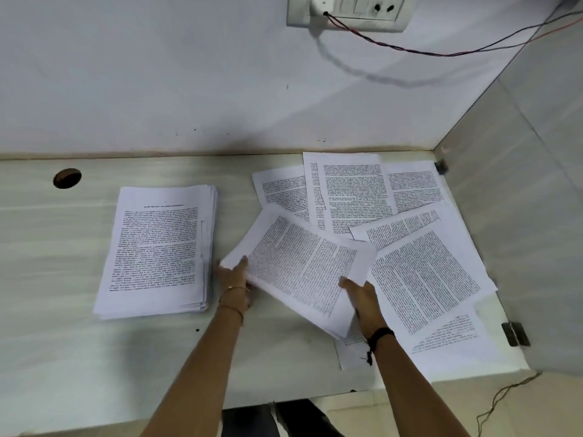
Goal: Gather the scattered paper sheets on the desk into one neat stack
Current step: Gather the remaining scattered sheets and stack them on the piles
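Mid-gather: left hand [235, 275] and right hand [362, 298] grip a tilted sheaf [303, 266]. Next: square it, carry onto stack [157, 247]; loose sheets [419, 272] remain.

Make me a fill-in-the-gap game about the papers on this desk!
1. The neat stack lies to the ___ of the hands.
2. Both hands, left and right, hold a bundle of ___.
3. The round hole is in the ___.
Missing words: left; paper sheets; desk

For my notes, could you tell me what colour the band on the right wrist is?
Black; the wristband shows best in the head view.
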Tool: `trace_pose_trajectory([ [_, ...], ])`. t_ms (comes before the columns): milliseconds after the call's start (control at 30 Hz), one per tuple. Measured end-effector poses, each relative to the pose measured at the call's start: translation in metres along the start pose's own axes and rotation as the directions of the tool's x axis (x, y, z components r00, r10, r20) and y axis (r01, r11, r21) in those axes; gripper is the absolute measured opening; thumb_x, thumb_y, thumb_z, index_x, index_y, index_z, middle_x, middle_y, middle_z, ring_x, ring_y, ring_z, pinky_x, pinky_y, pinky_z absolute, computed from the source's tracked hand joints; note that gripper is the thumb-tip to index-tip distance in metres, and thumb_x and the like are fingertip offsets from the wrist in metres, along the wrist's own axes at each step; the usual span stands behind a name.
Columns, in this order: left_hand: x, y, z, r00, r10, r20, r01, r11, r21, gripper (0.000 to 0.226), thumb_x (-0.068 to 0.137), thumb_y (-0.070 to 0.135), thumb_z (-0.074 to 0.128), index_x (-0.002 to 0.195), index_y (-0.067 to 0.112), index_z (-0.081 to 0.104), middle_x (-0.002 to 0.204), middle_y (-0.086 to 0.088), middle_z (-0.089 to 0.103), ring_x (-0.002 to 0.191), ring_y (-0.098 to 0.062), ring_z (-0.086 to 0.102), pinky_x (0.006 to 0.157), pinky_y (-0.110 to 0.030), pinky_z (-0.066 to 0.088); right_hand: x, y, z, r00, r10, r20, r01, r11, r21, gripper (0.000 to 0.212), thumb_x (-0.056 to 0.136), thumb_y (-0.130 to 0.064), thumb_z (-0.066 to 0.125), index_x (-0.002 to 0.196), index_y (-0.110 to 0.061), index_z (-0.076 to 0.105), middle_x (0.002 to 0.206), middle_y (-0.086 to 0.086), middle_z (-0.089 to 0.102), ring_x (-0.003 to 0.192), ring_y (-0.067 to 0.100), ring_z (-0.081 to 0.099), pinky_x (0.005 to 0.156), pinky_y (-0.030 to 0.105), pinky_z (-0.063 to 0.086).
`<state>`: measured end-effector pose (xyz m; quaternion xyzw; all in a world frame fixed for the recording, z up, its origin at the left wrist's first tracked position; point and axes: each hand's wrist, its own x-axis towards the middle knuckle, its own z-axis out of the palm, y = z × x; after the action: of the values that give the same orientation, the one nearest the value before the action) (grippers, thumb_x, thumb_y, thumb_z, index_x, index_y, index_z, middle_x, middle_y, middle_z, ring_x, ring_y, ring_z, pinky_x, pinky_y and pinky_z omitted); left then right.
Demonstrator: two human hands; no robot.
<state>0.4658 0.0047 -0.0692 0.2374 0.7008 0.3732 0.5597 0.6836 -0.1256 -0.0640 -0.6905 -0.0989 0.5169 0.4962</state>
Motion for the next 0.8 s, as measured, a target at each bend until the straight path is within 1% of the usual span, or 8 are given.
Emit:
trace_pose_trajectory([
  [100,0.020,-0.002,-0.013,0.989,0.108,0.099,-0.134,0.940,0.313,0.058,0.085,0.005,0.059,0.137,0.003,0.033,0.136,-0.017,0.045,0.124,-0.033,0.047,0.105,-0.038,0.039,0.001,0.008,-0.016,0.998,0.016,-0.064,-0.015,1.000,0.024,0.042,0.086,-0.030,0.069,0.125,-0.017,0.061,0.113,0.002,0.070,0.103,0.023,0.065,0.088,0.038,0.052],
  [200,0.007,-0.013,-0.008,0.962,0.007,0.273,-0.136,0.879,0.457,0.055,0.087,0.009,0.055,0.137,0.012,0.032,0.127,-0.015,0.051,0.116,-0.036,0.051,0.097,-0.039,0.045,0.003,0.013,-0.008,0.997,0.031,-0.066,-0.036,0.996,-0.078,0.057,0.074,-0.048,0.077,0.119,-0.017,0.063,0.113,0.003,0.070,0.104,0.019,0.063,0.098,0.040,0.049],
  [300,-0.006,-0.012,0.003,0.989,0.077,0.123,-0.111,0.950,0.291,0.060,0.087,0.006,0.059,0.138,0.004,0.027,0.129,-0.018,0.049,0.108,-0.028,0.051,0.084,-0.025,0.043,0.003,0.009,0.004,0.991,0.050,-0.125,-0.057,0.997,-0.051,0.042,0.086,-0.033,0.069,0.119,-0.007,0.061,0.104,0.007,0.069,0.097,0.025,0.064,0.095,0.042,0.050],
  [400,-0.008,-0.009,0.007,0.989,0.120,0.087,-0.117,0.992,-0.041,0.066,0.080,0.001,0.067,0.135,-0.003,0.031,0.135,-0.022,0.047,0.113,-0.027,0.053,0.087,-0.023,0.049,0.000,0.006,0.016,0.995,0.104,0.010,-0.104,0.979,0.175,0.058,0.079,-0.029,0.075,0.130,-0.012,0.055,0.121,0.008,0.066,0.110,0.028,0.063,0.096,0.045,0.050],
  [500,-0.022,-0.009,0.006,0.960,0.062,0.273,-0.070,0.997,0.018,0.061,0.082,-0.007,0.060,0.137,0.001,0.034,0.132,-0.019,0.051,0.119,-0.034,0.052,0.091,-0.037,0.050,-0.007,0.003,0.037,0.961,0.089,0.262,-0.155,0.958,0.243,0.059,0.079,-0.022,0.072,0.134,-0.012,0.053,0.129,0.010,0.062,0.118,0.025,0.060,0.100,0.045,0.048],
  [600,-0.020,0.010,-0.010,0.953,0.161,0.258,-0.203,0.968,0.147,0.054,0.087,-0.005,0.052,0.138,0.006,0.036,0.124,-0.012,0.054,0.112,-0.025,0.052,0.091,-0.029,0.042,-0.003,-0.012,0.053,0.943,-0.012,0.332,-0.103,0.939,0.327,0.048,0.094,-0.033,0.058,0.138,-0.015,0.050,0.135,0.008,0.058,0.125,0.023,0.055,0.107,0.044,0.040],
  [667,-0.006,0.029,-0.032,0.935,0.230,0.269,-0.280,0.946,0.163,0.055,0.087,-0.005,0.051,0.139,0.006,0.036,0.123,-0.010,0.054,0.108,-0.019,0.051,0.086,-0.024,0.044,0.005,-0.030,0.059,0.938,-0.061,0.340,-0.083,0.916,0.392,0.058,0.093,-0.050,0.051,0.139,-0.014,0.048,0.138,0.010,0.055,0.128,0.025,0.051,0.110,0.043,0.037],
  [800,0.026,0.062,-0.092,0.907,0.308,0.289,-0.370,0.909,0.193,0.045,0.086,-0.006,0.054,0.129,0.003,0.046,0.122,-0.013,0.058,0.107,-0.022,0.054,0.088,-0.028,0.047,0.012,-0.052,0.106,0.907,-0.050,0.418,0.105,0.988,-0.110,0.060,0.084,-0.043,0.066,0.136,-0.016,0.052,0.132,-0.006,0.057,0.125,0.013,0.053,0.099,0.019,0.043],
])
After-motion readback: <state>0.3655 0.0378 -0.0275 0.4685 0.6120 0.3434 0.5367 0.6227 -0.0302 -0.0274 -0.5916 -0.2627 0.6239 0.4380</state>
